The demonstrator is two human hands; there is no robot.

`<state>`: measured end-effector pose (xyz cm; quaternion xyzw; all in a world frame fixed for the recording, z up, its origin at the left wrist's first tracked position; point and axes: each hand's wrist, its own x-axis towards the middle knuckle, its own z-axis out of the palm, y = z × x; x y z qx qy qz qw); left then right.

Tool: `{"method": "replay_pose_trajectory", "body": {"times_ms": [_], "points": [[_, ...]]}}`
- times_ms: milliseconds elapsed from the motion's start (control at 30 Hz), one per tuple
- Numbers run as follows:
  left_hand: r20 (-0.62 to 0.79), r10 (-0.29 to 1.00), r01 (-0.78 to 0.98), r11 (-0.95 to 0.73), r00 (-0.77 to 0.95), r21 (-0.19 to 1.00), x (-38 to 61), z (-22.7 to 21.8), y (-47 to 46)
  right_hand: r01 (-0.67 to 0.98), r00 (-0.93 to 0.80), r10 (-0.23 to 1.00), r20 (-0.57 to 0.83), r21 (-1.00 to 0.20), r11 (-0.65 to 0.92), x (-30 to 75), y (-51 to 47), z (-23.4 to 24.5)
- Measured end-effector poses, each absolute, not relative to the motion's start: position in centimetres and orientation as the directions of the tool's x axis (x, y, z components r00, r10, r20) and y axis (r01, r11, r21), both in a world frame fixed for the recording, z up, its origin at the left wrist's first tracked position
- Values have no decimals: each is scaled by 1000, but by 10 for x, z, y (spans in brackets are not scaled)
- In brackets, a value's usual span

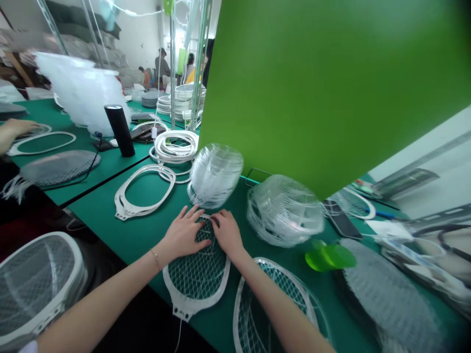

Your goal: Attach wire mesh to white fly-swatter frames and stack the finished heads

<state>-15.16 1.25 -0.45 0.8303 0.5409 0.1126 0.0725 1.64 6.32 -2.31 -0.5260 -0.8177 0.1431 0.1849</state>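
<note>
A white oval racket frame with a mesh grid (pixel 196 279) lies on the green table (pixel 110 211) in front of me. My left hand (pixel 184 234) rests flat on its upper left part, fingers spread. My right hand (pixel 227 234) lies on its upper right part, fingers bent down onto the mesh near the top rim. The fingertips of both hands nearly meet at the frame's far end. A second white mesh frame (pixel 279 304) lies under my right forearm.
Two stacks of clear plastic grids (pixel 215 174) (pixel 285 208) stand just beyond my hands. Empty white frames (pixel 143 191), a black cylinder (pixel 119 130), a green panel (pixel 331 88) and a grey mesh pile (pixel 386 294) surround them. Another person's hand (pixel 14 130) is at the far left.
</note>
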Motion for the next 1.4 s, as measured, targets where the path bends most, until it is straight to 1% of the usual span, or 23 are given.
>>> {"method": "replay_pose_trajectory", "body": {"times_ms": [100,200,367,533,800,1167,1400], "points": [[115,911,877,-413,397,245,-151,-5,13,821,-427,892,147,-351,451,17,71,-22],[118,905,871,-425,408,247,-152,-6,13,833,-443,885,142,-299,465,19,76,-20],[115,896,859,-444,429,256,-150,-5,14,869,-407,904,130,-250,427,21,72,-23],[106,894,853,-447,435,269,-147,-6,14,886,-386,914,128,-226,405,17,66,-24],[115,888,846,-459,445,270,-150,-9,14,889,-388,915,109,-218,403,11,62,-22],[89,888,846,-458,452,272,-153,-10,16,843,-455,890,29,-309,441,20,88,-21],[83,885,841,-462,458,281,-152,-8,16,843,-458,888,40,-297,448,24,85,-23]]}}
